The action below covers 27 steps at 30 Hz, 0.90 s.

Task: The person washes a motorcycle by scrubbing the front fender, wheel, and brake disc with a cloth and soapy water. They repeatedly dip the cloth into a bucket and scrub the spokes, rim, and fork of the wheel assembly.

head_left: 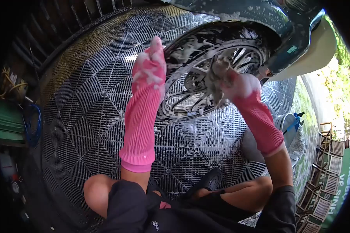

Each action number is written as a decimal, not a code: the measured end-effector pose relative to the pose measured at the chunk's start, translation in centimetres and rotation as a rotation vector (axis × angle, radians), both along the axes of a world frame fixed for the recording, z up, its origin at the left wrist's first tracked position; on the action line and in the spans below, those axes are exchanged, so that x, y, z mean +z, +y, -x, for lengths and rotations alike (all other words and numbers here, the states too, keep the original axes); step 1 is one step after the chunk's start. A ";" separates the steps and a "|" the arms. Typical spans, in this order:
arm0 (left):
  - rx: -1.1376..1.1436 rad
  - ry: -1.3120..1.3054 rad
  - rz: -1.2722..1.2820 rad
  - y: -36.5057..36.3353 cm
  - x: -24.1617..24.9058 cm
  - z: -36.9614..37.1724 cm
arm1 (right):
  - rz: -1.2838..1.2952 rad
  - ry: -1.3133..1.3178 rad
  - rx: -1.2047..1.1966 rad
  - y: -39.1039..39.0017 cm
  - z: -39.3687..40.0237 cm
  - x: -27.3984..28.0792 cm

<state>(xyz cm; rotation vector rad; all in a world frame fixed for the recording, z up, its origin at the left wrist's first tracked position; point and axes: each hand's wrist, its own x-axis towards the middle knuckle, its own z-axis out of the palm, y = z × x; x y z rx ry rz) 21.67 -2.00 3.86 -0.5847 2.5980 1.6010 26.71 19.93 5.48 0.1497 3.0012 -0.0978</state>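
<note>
A foam-covered wheel (pixel 182 68) with a black tyre and thin spokes stands in front of me under a dark fender (pixel 256 15). My left hand (pixel 149 68), in a long pink ribbed glove with suds on it, is at the tyre's left side, fingers stretched out away from me. In the other matching glove, my right hand (pixel 239 83) is closed on a soapy grey-brown cloth (pixel 216 79) against the spokes near the hub. Lather hides part of the right hand's fingers.
Wet interlocking floor grating (pixel 101 112) lies under the wheel, streaked with foam. Right of the wheel stands a metal bucket (pixel 286 123) with a blue-handled tool (pixel 295 122). A blue hose (pixel 33 124) hangs at left; several stacked stools or chairs (pixel 330 174) line the right.
</note>
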 end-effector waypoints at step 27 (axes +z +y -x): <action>-0.114 -0.043 -0.577 -6.0 -16.1 2.3 | 0.138 0.028 0.107 2.8 1.2 -10.4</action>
